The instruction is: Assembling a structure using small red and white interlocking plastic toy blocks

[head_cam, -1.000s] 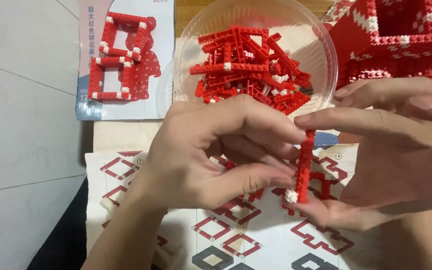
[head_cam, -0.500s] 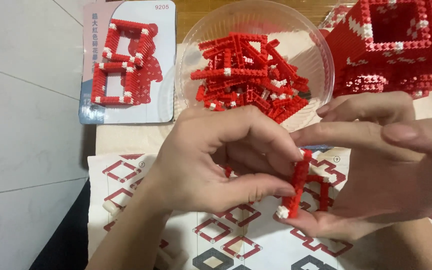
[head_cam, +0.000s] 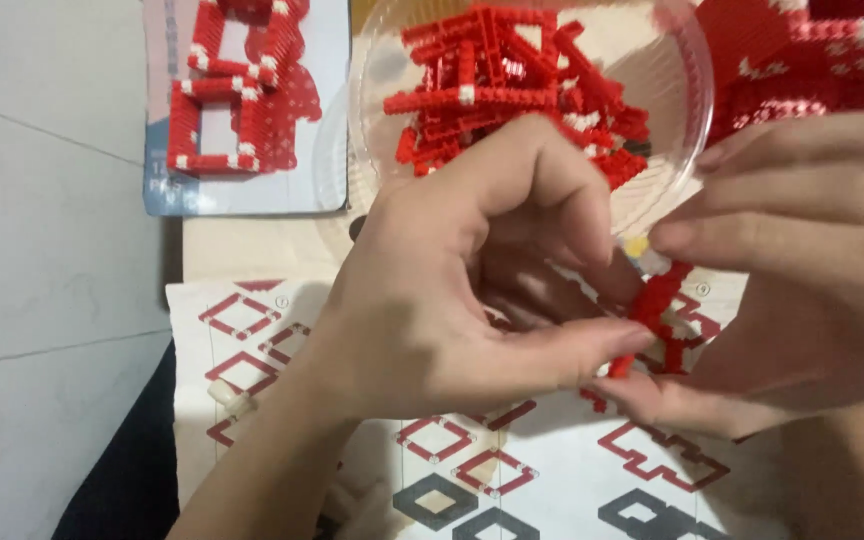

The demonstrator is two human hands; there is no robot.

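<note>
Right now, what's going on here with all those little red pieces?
A person is working small red building bricks with both bare hands. The left hand and right hand together pinch a short red brick strip, held upright over a printed instruction sheet. Just behind them sits a clear plastic bowl piled with loose red brick strips. A picture card of the model lies to the left, and a partly built red structure stands at the upper right.

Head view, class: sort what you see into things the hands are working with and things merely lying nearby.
In use:
- left hand
- right hand
- red brick strip pinched between both hands

Lying about:
- clear bowl of red brick pieces
- printed instruction sheet
- picture card
- red built model, blurred
</note>
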